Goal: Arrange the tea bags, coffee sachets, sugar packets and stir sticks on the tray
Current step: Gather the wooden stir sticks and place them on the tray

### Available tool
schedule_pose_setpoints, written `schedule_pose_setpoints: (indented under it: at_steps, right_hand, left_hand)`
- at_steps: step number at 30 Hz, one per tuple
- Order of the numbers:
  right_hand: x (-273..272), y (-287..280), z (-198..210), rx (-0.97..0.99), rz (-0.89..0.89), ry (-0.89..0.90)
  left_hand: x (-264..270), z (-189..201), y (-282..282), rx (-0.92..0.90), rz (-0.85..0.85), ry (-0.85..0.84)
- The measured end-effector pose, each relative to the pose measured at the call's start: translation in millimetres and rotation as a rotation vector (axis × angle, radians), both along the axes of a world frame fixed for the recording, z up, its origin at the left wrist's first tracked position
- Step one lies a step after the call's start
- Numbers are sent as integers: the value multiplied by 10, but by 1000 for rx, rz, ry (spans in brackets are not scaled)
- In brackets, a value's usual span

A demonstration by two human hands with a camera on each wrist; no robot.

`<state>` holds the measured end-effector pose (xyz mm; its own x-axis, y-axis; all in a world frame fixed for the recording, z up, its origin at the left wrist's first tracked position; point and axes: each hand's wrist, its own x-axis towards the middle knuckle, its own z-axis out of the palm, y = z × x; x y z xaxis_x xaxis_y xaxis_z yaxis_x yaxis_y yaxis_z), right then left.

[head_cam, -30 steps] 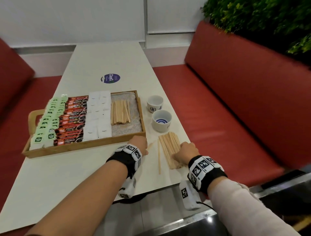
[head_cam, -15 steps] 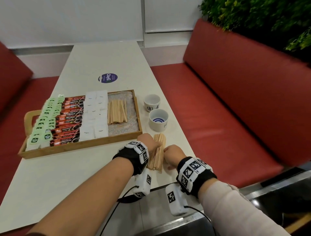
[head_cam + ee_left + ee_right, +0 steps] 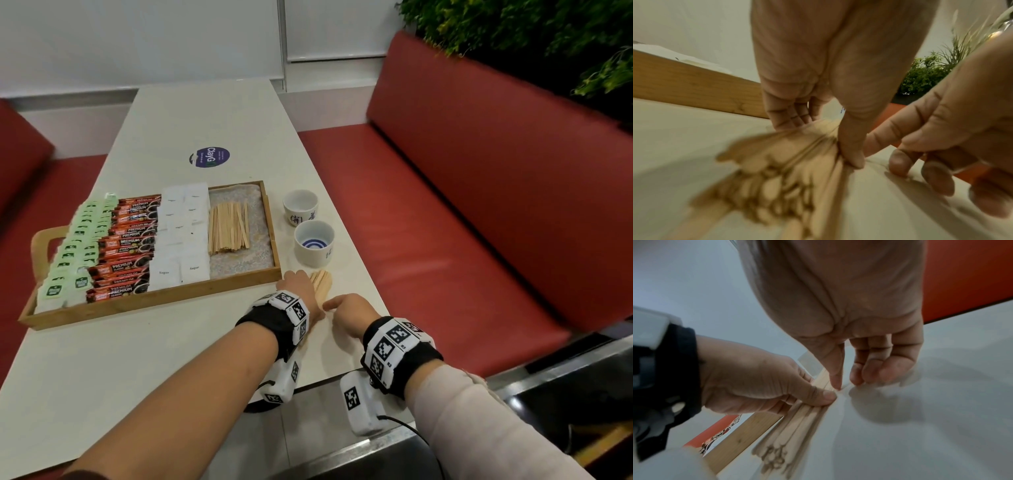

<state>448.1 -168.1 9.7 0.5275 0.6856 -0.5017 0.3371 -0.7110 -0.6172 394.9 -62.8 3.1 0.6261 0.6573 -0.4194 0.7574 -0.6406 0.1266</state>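
Honestly the risk here is the bundle of thin pale wooden stir sticks (image 3: 321, 281) fanning out on me. In the left wrist view the near ends are already splayed, so if I lift with a sloppy pinch, a few will probably slide out onto the white tabletop (image 3: 102, 359) or roll off the near edge at 6 o'clock.

My left hand (image 3: 297, 287) is curled around the bundle, thumb pressing one side and fingers the other, just off the near right corner of the wooden tray (image 3: 150, 303). At 3 o'clock from it, my right hand (image 3: 351, 308) is half open and holding nothing, fingertips on the table touching the bundle's side. The tray already has green tea bags (image 3: 73, 253), red coffee sachets (image 3: 128, 246), white sugar packets (image 3: 181, 236) and a stick pile (image 3: 227, 228).
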Motion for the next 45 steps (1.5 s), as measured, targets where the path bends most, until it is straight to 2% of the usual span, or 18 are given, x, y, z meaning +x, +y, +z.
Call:
schedule_pose_setpoints:
  at_steps: [7, 13, 21, 27, 37, 45]
  right_hand:
    - [34, 8, -91, 51, -125, 30]
    - [4, 33, -78, 52, -138, 52]
    - [-19, 50, -126, 50, -124, 33]
    - [3, 28, -164, 52, -120, 6]
    - [31, 6, -211, 84, -125, 7]
    - [52, 17, -227, 75, -155, 0]
  left_hand:
    - [-8, 51, -8, 63, -90, 13]
    - [-33, 88, -62, 51, -152, 62]
    - [-52, 61, -124, 129, -220, 84]
    - [-72, -63, -69, 67, -150, 81]
    - [-120, -130, 27, 61, -195, 98]
    - [-172, -86, 218, -67, -90, -70]
